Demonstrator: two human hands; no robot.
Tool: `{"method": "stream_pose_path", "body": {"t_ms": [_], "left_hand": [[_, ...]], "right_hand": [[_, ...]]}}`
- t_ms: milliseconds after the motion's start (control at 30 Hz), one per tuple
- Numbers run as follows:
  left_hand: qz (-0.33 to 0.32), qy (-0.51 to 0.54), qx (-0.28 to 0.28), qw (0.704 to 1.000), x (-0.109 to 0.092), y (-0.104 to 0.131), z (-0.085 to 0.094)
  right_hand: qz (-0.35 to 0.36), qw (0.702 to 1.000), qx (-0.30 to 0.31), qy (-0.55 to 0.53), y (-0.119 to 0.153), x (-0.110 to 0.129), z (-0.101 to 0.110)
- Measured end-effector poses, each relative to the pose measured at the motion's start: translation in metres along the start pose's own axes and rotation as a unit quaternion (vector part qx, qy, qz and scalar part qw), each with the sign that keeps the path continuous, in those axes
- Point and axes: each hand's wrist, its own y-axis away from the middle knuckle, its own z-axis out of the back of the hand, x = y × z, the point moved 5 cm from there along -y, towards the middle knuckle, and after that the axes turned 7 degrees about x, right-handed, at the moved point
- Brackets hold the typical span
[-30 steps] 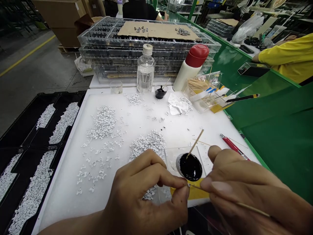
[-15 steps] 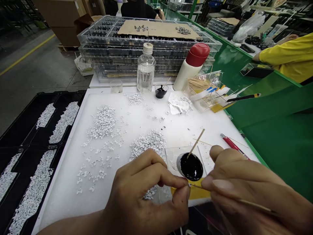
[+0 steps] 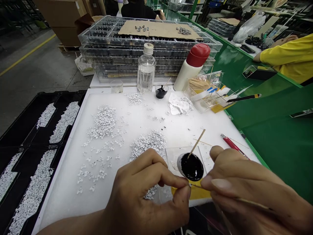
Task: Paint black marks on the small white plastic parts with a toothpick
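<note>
Between thumb and index finger, my left hand (image 3: 151, 192) pinches a tiny white piece (image 3: 190, 185), mostly hidden by the fingertips. My right hand (image 3: 254, 189) grips a thin wooden stick (image 3: 254, 204), whose tip meets the piece. Just beyond the fingertips is a cup of black paint (image 3: 192, 167) with another stick (image 3: 197, 143) leaning in it. The cup rests on a clear plate (image 3: 171, 156) with yellow showing below it. A pile of small white pieces (image 3: 149, 143) lies behind my left hand, and another pile (image 3: 104, 120) is farther left.
A clear bottle (image 3: 146, 70), a red-capped flask (image 3: 192, 67) and a small black cup (image 3: 160, 92) stand at the back before stacked trays (image 3: 110, 49). On the right lie a red pen-like tool (image 3: 233, 145) and a box of sticks (image 3: 200, 83). Black trays (image 3: 31, 140) are at left.
Both hands keep almost the same pose, with the piece and stick still between them. The view has shifted very slightly. At the far right, a dark object now shows against the green divider.
</note>
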Motion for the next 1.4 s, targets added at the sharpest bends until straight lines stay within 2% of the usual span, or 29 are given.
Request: {"method": "stream_pose_path", "body": {"t_ms": [233, 400, 500, 567, 700, 767, 1133, 1400], "left_hand": [[-0.003, 0.009, 0.001, 1.0, 0.0, 0.001, 0.0], [-0.003, 0.004, -0.004, 1.0, -0.002, 0.001, -0.003], [-0.005, 0.005, 0.001, 1.0, -0.003, 0.0, -0.003], [-0.003, 0.007, 0.002, 1.0, -0.002, 0.0, -0.001], [0.002, 0.007, 0.0, 1.0, 0.0, 0.0, -0.001], [0.008, 0.01, 0.003, 1.0, 0.002, 0.001, -0.002], [0.004, 0.0, 0.003, 1.0, 0.0, 0.003, -0.004], [0.005, 0.0, 0.007, 1.0, 0.0, 0.001, -0.005]], "right_hand": [[0.024, 0.999, 0.04, 0.003, -0.014, 0.0, 0.001], [0.054, 0.995, 0.082, 0.003, -0.012, -0.001, 0.004], [0.049, 0.995, 0.082, 0.007, -0.01, -0.003, 0.004], [0.037, 0.998, 0.059, 0.007, -0.009, -0.004, 0.004], [0.005, 1.0, -0.023, -0.001, -0.003, -0.006, 0.002], [0.002, 0.999, -0.038, -0.004, 0.0, -0.005, -0.001], [-0.004, 0.998, -0.067, 0.022, 0.0, -0.005, -0.002], [-0.014, 0.992, -0.058, 0.109, -0.002, -0.002, 0.002]]}}
